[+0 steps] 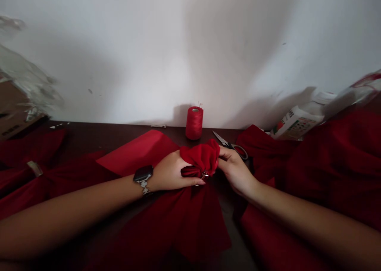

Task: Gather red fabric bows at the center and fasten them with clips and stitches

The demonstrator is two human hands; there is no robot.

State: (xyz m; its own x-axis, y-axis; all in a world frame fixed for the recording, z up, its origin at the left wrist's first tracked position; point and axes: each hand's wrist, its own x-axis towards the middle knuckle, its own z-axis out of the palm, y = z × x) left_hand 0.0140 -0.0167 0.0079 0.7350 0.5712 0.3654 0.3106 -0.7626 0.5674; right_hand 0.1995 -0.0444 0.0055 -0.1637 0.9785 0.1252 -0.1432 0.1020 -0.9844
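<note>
L hand (171, 172) & R hand (235, 172) were closed on gathered red fabric (201, 158), w/ red thread spool (194, 123) at 12 o'clock, scissors (230, 145) at 1.

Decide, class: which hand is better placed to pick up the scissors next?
Probably the right hand: it sits right beside the scissors. The left hand is on the far side of the gathered red fabric.

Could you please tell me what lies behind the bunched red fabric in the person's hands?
Behind the bunched fabric stands a red thread spool, with scissors beside it. Part of them is hidden by the right hand.
</note>
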